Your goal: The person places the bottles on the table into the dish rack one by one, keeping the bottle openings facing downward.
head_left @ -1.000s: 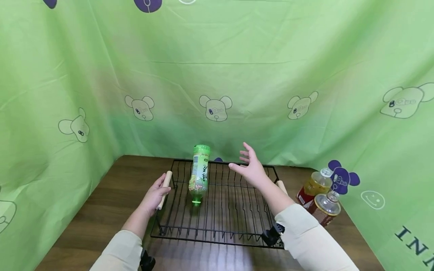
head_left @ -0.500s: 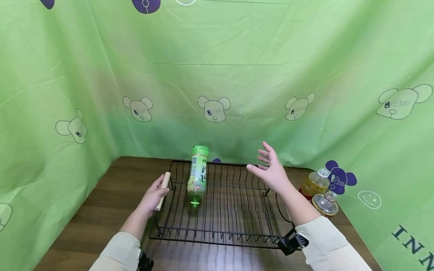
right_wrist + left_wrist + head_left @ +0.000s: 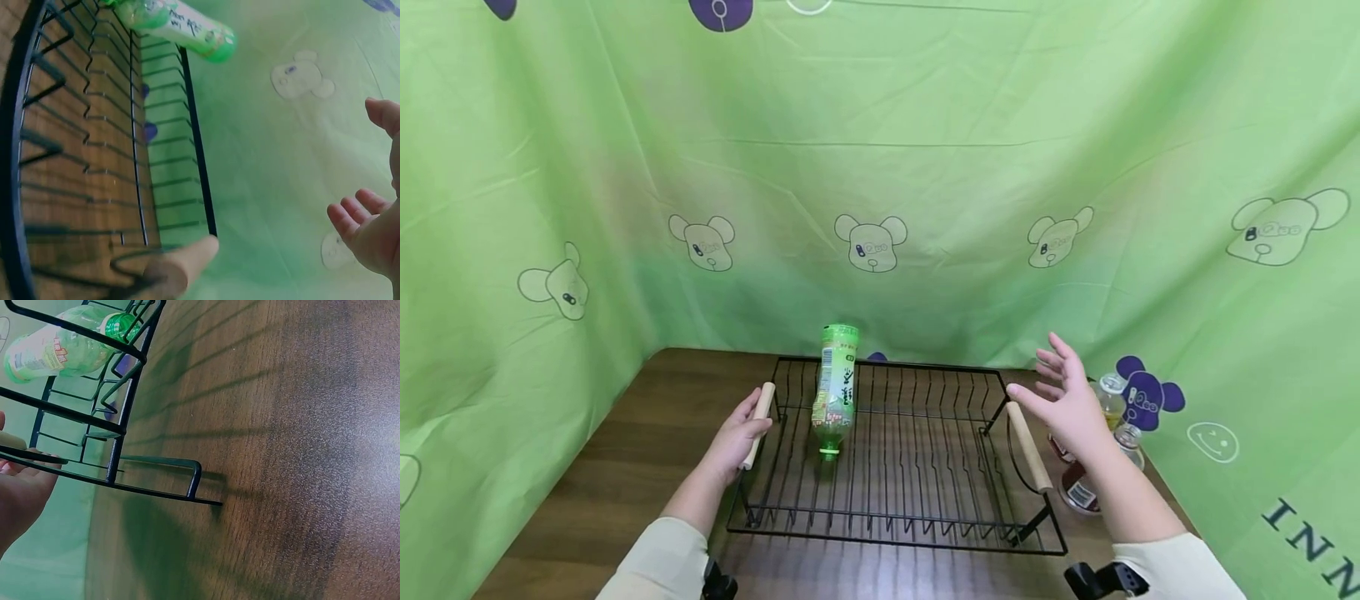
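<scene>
A black wire dish rack with wooden handles stands on the table. My left hand grips its left wooden handle, fingers behind and thumb in front. My right hand hovers with spread fingers beside the top of the right wooden handle, holding nothing. A green plastic bottle lies slanted across the left part of the rack, its capped neck toward me; the left wrist view shows the green cap among the wires. In the right wrist view, my right hand is apart from the handle.
Two clear plastic bottles stand at the right: one with a white cap, and a nearer one with a dark red label. My right forearm partly covers them. A green patterned cloth hangs behind and around the brown wooden table.
My right hand has moved right, from above the rack to beside its right handle, uncovering that handle and covering more of the two bottles. My left hand keeps its grip.
</scene>
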{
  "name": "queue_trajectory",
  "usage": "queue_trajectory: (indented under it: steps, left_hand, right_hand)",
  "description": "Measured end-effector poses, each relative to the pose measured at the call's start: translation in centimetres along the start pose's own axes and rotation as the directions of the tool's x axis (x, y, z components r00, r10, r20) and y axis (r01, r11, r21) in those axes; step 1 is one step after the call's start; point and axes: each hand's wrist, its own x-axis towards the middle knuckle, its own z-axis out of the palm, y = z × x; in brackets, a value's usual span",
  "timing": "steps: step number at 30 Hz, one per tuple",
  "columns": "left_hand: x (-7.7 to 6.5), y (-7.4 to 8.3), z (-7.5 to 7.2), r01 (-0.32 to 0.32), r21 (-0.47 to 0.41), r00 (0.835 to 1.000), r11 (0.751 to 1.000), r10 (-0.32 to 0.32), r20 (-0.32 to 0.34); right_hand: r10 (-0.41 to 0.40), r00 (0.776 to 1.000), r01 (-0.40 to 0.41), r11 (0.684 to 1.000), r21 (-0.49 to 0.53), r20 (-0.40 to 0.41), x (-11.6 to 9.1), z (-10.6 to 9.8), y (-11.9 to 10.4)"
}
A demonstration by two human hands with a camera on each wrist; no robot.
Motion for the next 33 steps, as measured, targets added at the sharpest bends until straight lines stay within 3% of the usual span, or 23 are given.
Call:
queue_trajectory:
  steps: [6,13,19,24,33]
  left_hand:
    - [0.1,-0.1,0.0,0.003,-0.009,1.0,1.0,-0.003,0.004]
    - [0.1,-0.2,0.1,0.013,-0.012,1.0,1.0,-0.013,-0.001]
    - [0.1,-0.1,-0.1,0.008,-0.013,1.0,1.0,-0.008,0.0]
    - [0.1,-0.1,-0.1,0.01,-0.015,1.0,1.0,-0.01,-0.001]
    - [0.0,-0.1,0.0,0.011,-0.016,1.0,1.0,-0.011,-0.002]
  right_hand:
    - [-0.007,0.999,0.002,0.995,-0.097,-0.054,-1.8,-1.9,1.5]
    - [0.033,0.991,-0.057,0.98,-0.189,-0.127,-4.0,-3.8,3.8]
    - [0.061,0.973,-0.098,0.983,-0.156,-0.223,-5.3,-4.7,6.3]
    - [0.102,0.972,-0.128,0.985,-0.115,-0.214,-6.0,-5.0,8.2]
    - [0.134,0.941,-0.188,0.971,-0.15,-0.312,-6.7,-4.9,9.3]
